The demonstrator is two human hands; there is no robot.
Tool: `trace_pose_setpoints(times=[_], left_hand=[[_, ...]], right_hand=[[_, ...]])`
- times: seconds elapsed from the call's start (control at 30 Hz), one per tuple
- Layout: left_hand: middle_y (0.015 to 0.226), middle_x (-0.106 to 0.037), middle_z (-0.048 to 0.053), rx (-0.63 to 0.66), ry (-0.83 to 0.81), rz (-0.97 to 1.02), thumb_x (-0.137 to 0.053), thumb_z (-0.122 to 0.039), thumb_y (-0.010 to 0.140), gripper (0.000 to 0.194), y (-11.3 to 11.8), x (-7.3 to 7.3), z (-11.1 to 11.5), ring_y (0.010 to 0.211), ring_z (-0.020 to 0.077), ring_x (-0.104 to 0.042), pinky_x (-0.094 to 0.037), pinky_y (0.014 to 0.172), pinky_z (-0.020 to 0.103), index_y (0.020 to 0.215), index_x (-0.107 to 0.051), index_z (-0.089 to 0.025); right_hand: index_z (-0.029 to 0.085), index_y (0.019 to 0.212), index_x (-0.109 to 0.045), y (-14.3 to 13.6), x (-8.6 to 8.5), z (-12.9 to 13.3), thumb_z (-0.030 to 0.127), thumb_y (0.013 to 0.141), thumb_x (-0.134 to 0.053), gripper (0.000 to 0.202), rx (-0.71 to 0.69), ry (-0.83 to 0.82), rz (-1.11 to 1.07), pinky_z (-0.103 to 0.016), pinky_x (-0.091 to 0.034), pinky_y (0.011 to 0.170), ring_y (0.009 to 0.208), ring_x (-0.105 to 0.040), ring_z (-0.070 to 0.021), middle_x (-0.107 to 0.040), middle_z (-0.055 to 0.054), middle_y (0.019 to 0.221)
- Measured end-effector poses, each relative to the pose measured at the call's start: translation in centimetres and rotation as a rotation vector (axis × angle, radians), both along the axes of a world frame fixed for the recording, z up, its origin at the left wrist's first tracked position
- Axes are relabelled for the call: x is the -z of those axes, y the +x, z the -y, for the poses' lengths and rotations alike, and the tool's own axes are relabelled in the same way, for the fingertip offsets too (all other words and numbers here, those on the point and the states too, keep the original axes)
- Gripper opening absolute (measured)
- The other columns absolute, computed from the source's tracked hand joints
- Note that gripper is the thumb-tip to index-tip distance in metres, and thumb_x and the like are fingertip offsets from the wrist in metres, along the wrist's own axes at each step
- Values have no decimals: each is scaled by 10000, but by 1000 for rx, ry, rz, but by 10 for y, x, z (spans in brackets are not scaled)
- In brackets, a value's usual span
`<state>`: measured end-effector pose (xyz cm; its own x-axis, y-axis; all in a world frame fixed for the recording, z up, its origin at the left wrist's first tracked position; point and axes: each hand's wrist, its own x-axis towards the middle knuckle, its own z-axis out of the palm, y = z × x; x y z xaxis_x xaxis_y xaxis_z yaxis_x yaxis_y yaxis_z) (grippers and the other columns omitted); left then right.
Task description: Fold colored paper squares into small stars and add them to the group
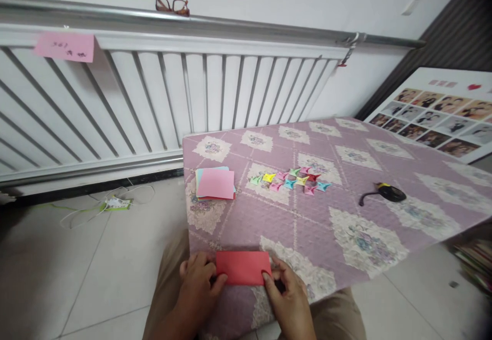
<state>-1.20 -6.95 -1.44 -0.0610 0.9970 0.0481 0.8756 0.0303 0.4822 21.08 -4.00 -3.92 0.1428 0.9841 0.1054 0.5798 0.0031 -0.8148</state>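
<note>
A red sheet of paper [243, 267], a flat oblong, lies at the near edge of the table in front of me. My left hand [202, 283] is closed at its left end, thumb on the lower left corner. At the right end my right hand [286, 289] pinches the paper, thumb on top near the lower right corner and fingers behind the edge. Beyond it to the left sits a stack of coloured paper [216, 183], with a pink sheet uppermost. Several small folded paper pieces [295, 180] in green, yellow, pink, red and blue stand in a cluster farther back.
A patterned purple tablecloth [261, 222] covers the table. A black object with a curved tail [390, 192] lies toward the right. Behind the table are a white radiator [215, 89], a pipe carrying glasses [172, 6], and a photo board [438, 112]. A power strip [116, 204] rests on the floor.
</note>
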Motion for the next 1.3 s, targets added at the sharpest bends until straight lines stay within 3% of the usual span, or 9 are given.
trace_pose_setpoints(times=[0.17, 0.53, 0.73, 0.87, 0.97, 1.03, 1.13, 1.3], left_hand=[[891, -613, 23, -24, -34, 13, -649, -298, 767, 194, -1, -4, -4, 906, 243, -530, -344, 787, 406, 615, -586, -196], [812, -582, 26, 12, -73, -6, -627, -380, 792, 263, -6, -4, -11, 865, 243, -518, -344, 782, 407, 606, -586, -198], [815, -579, 21, 15, -107, -24, -631, -349, 782, 209, -5, -8, -11, 864, 251, -517, -342, 790, 418, 655, -561, -199], [865, -600, 31, 30, -66, -48, -644, -314, 778, 129, -4, -3, -9, 894, 259, -519, -348, 836, 445, 756, -587, -201], [1107, -607, 44, 178, 56, -70, -599, -245, 829, 103, -7, 5, -10, 1057, 265, -497, -343, 902, 431, 928, -620, -228], [1276, -553, 11, 362, 158, -106, -518, -187, 888, 237, -9, 9, -13, 1200, 243, -431, -311, 971, 409, 1089, -598, -282], [1304, -557, -37, 617, 226, -151, -439, -158, 940, 346, -13, 13, -18, 1260, 181, -402, -259, 1036, 368, 1219, -534, -338], [1273, -587, -40, 708, 230, -177, -452, -184, 945, 310, -15, 15, -22, 1236, 165, -439, -215, 1064, 364, 1209, -551, -313]], right_hand=[[260, 1036, -642, -3, -4, -1, 525, 662, -665, 459, 51, -40, -32, -394, -453, 828, 823, -616, -257, -635, -4, 672], [252, 990, -628, -3, 0, -2, 498, 682, -622, 394, 30, -16, 107, -418, -408, 818, 790, -598, -275, -634, -9, 661], [245, 923, -630, -5, -6, -5, 493, 669, -625, 356, 24, -49, 121, -417, -386, 793, 735, -591, -272, -632, -12, 632], [243, 897, -636, -6, -8, -7, 490, 664, -619, 340, 16, -46, 129, -401, -385, 764, 693, -584, -256, -621, -9, 622], [245, 863, -644, -6, -9, -8, 477, 666, -620, 305, 7, -40, 139, -393, -383, 742, 670, -579, -248, -609, -7, 608], [243, 861, -647, -7, -9, -8, 467, 669, -623, 296, 0, -36, 142, -390, -382, 731, 659, -577, -246, -606, -5, 602], [240, 875, -647, -7, -8, -8, 457, 675, -619, 296, -1, -28, 150, -385, -386, 719, 654, -581, -243, -603, -1, 594], [236, 858, -646, -6, -6, -8, 474, 687, -601, 297, 1, 2, 188, -378, -393, 707, 630, -581, -228, -605, 2, 589]])
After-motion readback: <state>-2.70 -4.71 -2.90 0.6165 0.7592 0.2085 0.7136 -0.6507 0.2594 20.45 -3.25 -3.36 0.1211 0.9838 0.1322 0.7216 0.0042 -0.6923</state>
